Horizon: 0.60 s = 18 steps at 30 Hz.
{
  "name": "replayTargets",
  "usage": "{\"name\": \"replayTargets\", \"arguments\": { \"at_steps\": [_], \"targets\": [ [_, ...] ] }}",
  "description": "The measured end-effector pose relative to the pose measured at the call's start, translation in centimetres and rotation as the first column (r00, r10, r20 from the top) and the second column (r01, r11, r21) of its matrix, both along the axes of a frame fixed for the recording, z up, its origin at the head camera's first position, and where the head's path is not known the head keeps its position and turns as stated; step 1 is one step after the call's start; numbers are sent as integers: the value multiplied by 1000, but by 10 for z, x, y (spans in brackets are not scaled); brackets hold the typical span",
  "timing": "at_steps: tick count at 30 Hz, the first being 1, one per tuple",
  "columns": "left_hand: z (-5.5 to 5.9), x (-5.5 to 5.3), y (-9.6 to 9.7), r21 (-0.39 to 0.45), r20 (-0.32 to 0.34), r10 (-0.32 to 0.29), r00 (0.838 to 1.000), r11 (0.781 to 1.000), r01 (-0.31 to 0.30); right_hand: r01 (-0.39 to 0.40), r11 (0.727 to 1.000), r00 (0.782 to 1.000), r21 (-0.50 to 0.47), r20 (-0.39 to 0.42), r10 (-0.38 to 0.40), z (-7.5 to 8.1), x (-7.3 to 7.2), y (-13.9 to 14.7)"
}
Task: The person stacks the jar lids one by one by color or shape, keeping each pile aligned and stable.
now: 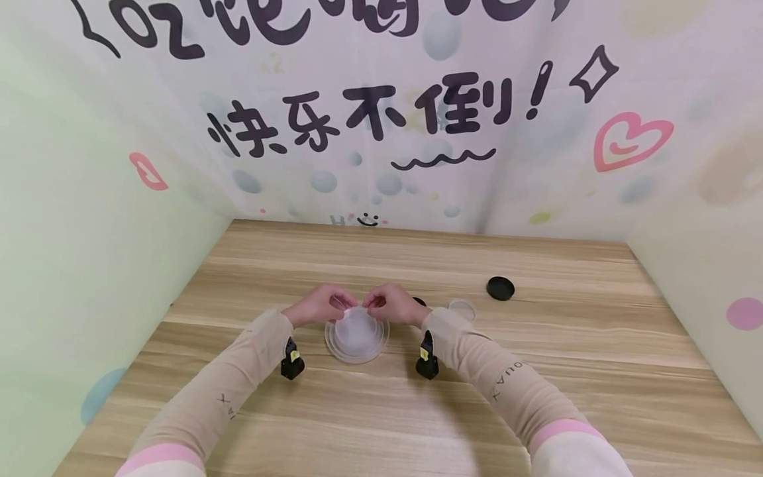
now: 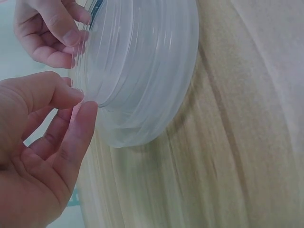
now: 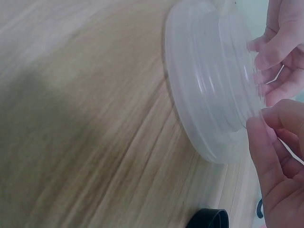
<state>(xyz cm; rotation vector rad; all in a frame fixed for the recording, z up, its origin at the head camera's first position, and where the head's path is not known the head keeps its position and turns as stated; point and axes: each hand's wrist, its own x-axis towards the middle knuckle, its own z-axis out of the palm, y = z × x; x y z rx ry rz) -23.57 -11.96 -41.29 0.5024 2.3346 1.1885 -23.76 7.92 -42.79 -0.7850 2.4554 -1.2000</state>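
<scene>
Several clear round plastic pieces, wide and shallow like lids or dishes, form a stack (image 1: pixel 356 351) on the table, with the wider ones at the bottom. My left hand (image 1: pixel 322 306) pinches the far-left rim of the small top piece (image 1: pixel 356 324) between thumb and forefinger. At the far-right rim, the thumb and fingertips of my right hand (image 1: pixel 390 305) pinch the same piece. In the left wrist view the left hand (image 2: pixel 42 142) is close below the right hand (image 2: pixel 52 31), both at the edge. Whether that piece is lifted off the stack (image 3: pixel 202 80) I cannot tell.
A black round lid (image 1: pixel 501 288) lies on the wooden table (image 1: pixel 381 424) to the right. Nearer the right wrist is a small clear round piece (image 1: pixel 461 309). Another black round thing (image 1: pixel 420 301) is partly hidden behind the right hand. A printed cloth wall (image 1: pixel 357 192) stands behind.
</scene>
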Motion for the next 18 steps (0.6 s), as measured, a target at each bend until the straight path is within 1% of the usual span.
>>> {"name": "replayTargets", "arguments": {
  "at_steps": [11,15,18],
  "targets": [
    [2,2,1,-19,-13,11,1000,1000,-11,-2,1000,1000,7,-19,2,-1,-1,2],
    [2,1,0,-16,-38,-6,999,1000,6,14,1000,1000,9,-21,-14,0,0,3],
    [2,0,0,-10,-66,-14,998,1000,14,28,1000,999,8,-38,-27,2,0,6]
  ]
}}
